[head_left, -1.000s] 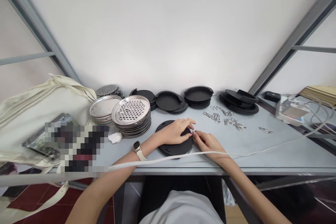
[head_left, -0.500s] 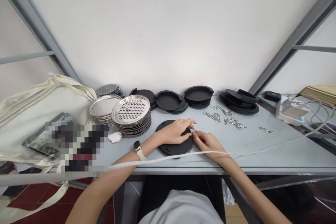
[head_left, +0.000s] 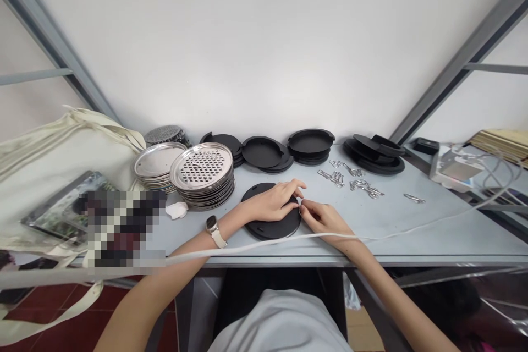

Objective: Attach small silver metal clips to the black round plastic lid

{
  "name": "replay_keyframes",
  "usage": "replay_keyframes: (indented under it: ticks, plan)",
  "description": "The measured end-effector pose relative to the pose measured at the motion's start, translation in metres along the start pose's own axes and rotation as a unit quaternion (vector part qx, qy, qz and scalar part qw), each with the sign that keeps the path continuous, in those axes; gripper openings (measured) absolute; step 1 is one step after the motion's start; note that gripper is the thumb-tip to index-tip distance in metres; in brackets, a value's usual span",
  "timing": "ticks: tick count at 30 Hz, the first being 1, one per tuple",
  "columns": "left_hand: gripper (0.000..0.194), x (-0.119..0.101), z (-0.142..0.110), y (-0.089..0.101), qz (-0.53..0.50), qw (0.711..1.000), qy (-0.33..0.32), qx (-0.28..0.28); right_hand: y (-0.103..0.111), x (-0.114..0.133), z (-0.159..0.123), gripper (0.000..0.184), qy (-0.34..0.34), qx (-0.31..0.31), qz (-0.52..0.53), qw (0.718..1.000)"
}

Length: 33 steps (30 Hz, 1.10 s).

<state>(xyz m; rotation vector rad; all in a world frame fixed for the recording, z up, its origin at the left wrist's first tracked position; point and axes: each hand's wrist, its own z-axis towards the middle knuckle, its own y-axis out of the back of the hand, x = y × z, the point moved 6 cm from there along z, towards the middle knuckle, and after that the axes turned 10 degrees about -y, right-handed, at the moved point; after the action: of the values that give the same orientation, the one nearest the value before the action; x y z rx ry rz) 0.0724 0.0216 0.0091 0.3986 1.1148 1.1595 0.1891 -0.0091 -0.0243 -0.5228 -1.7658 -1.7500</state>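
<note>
A black round disc [head_left: 272, 229] lies flat on the table in front of me. Across its top rests my left hand [head_left: 275, 201], its fingers bent over the right edge, holding the disc. Thumb and fingers of my right hand [head_left: 325, 219] are pinched together at that same edge, close to the left fingertips. Between the two hands shows a small shiny metal piece [head_left: 300, 202], mostly hidden by fingers. Several metal wire clips [head_left: 366, 189] lie loose beyond my right hand.
Stacked silver grater plates [head_left: 202, 168] and plain metal lids [head_left: 159, 160] stand left. Black round trays [head_left: 311, 143] line the wall. A white cable [head_left: 264, 242] crosses in front of my forearms. A cream bag [head_left: 70, 143] leans at left; a white box [head_left: 451, 170] stands right.
The view has shifted slightly, so the table things sit a little higher and further left. Both hands stay at the disc's right edge, with the left fingers a bit more curled.
</note>
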Motion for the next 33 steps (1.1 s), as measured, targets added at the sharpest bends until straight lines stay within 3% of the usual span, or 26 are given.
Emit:
replay_keyframes:
  ticks: [11, 25, 33]
  plan:
    - [0.038, -0.001, 0.001, -0.001, -0.018, 1.0, -0.004, 0.003, 0.001, 0.003, -0.002, 0.033, 0.006, 0.0, 0.004, 1.0]
    - [0.039, -0.002, 0.001, -0.001, -0.024, 1.0, -0.002, 0.006, -0.002, -0.008, 0.004, 0.032, -0.022, 0.005, 0.088, 0.996]
    - [0.044, 0.0, 0.002, 0.0, -0.03, 1.0, -0.008, -0.004, -0.006, -0.012, 0.005, 0.033, -0.022, 0.016, 0.078, 0.997]
